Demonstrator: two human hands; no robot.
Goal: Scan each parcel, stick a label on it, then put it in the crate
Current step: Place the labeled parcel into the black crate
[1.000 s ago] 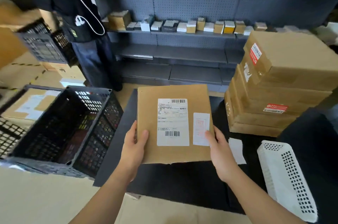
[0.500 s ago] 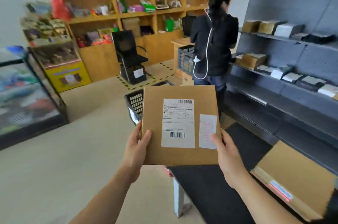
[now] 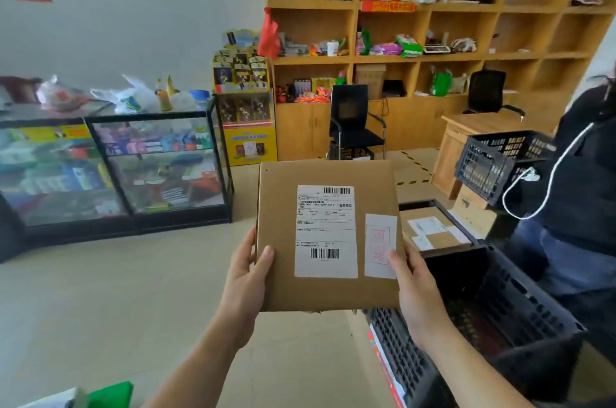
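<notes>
I hold the parcel (image 3: 328, 234) up in front of me with both hands, its printed face turned toward me. It hangs in the air over the floor (image 3: 116, 291), just left of the black crate (image 3: 520, 301). My left hand (image 3: 245, 277) grips the left edge near the lower corner, thumb flat on the cardboard. My right hand (image 3: 415, 287) grips the right edge at the same height, and its thumb touches the lower part of the small label (image 3: 380, 246). On both sides the other fingers are hidden behind the parcel, so each hand pinches it between thumb and the unseen fingers. The big shipping label (image 3: 325, 231) sits between my thumbs, clear of both. A glass case (image 3: 116, 167) stands far left. Another person (image 3: 580, 194) holds a second crate (image 3: 493, 161) at the right.
</notes>
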